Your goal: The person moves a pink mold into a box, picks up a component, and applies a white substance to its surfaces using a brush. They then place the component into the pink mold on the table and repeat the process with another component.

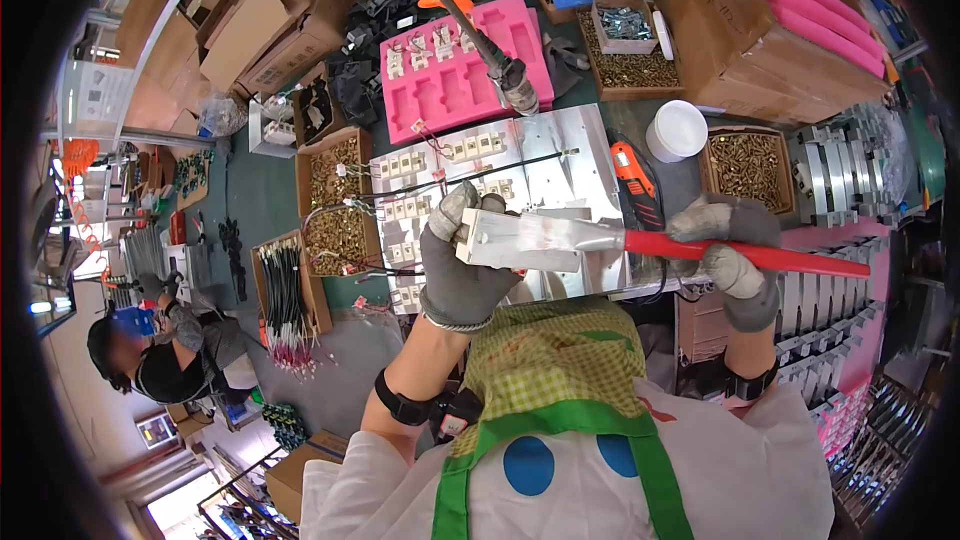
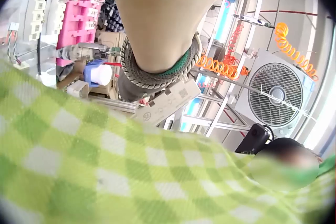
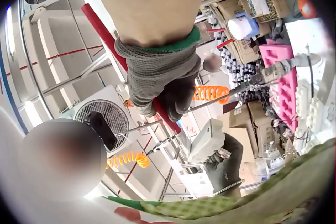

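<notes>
Left hand (image 1: pixel 460 265) in grey glove grips shiny flat metal bar (image 1: pixel 540 238). Right hand (image 1: pixel 728 245) wraps around its long red handle (image 1: pixel 790 257).

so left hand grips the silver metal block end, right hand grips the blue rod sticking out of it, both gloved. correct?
Not quite: the rod is red, not blue. The head view shows the left hand in a grey glove gripping the silver metal block, and the gloved right hand gripping the long red rod that extends from it. The right wrist view confirms the red colour.
</notes>
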Motion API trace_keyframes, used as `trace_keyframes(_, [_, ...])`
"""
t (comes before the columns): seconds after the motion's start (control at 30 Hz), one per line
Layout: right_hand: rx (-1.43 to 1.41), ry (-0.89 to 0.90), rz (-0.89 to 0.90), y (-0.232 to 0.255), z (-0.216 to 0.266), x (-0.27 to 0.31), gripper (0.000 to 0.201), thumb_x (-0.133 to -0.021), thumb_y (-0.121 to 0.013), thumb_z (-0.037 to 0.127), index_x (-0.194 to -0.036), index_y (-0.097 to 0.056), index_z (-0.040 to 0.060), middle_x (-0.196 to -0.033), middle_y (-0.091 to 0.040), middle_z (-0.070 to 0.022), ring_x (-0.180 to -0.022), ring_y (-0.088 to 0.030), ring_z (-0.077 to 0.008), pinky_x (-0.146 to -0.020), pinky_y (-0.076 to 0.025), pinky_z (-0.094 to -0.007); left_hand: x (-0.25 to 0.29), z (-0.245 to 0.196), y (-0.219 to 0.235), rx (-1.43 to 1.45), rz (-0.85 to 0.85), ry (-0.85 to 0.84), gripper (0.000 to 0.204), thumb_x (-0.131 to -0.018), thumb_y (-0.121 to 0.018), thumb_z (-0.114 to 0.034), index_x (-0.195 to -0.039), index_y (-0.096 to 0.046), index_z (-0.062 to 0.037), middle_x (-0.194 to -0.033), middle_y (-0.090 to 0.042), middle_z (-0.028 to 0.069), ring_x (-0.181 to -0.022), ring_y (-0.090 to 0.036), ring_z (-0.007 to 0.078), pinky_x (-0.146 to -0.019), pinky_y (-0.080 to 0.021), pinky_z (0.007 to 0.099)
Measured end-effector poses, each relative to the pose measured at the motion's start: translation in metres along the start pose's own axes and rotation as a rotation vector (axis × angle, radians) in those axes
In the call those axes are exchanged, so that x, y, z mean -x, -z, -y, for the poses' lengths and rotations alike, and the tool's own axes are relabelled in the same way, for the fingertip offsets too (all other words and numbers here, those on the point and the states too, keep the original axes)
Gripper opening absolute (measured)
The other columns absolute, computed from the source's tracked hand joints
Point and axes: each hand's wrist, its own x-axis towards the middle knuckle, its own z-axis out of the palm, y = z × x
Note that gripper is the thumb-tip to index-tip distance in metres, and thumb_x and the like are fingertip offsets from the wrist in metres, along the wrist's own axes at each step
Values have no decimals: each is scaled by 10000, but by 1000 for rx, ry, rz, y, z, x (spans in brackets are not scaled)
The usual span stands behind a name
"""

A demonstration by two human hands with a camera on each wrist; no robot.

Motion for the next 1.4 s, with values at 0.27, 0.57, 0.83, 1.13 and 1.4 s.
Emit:
trace_keyframes(0.27, [195, 42, -34, -7, 18, 27, 342, -741, -575, 265, -911, -611, -30, -750, -617, -138, -663, -589, -176, -591, -464, -287, 7, 11, 22, -637, 153, -332, 386, -723, -647, -263, -865, -358, -50, -751, -431, 19, -686, -439, 131, -678, -372, 242])
trace_keyframes(0.57, [271, -80, -30, -45, 26, 53, 293, -742, -551, 237, -882, -610, -13, -794, -624, -136, -688, -576, -212, -642, -459, -323, 46, -27, 67, -1374, 103, -537, 280, -746, -565, -331, -815, -447, -86, -732, -470, 17, -674, -477, 165, -678, -396, 277])
trace_keyframes(0.83, [8, -511, 182, -79, 6, 23, 372, -830, -438, 252, -1003, -548, -59, -878, -594, -115, -730, -563, -145, -679, -446, -273, 80, -22, 86, 121, 375, -93, 227, -754, -523, -294, -652, -436, -111, -596, -379, 9, -574, -377, 182, -595, -355, 328])
trace_keyframes(1.13, [-328, -910, 836, -118, -102, 70, 579, -713, -635, 419, -993, -542, -79, -738, -566, -35, -610, -503, -89, -511, -412, -224, 105, 10, 108, 442, 585, 280, 316, -728, -607, -228, -521, -454, -45, -536, -411, 45, -502, -395, 162, -532, -384, 315])
trace_keyframes(1.4, [300, -829, 734, -118, -102, 65, 459, -572, -782, 339, -854, -596, 27, -685, -555, -6, -673, -509, -99, -603, -411, -245, 93, -36, 138, -1308, 634, 295, 351, -745, -636, -300, -601, -477, -22, -550, -495, 47, -546, -483, 133, -513, -378, 275])
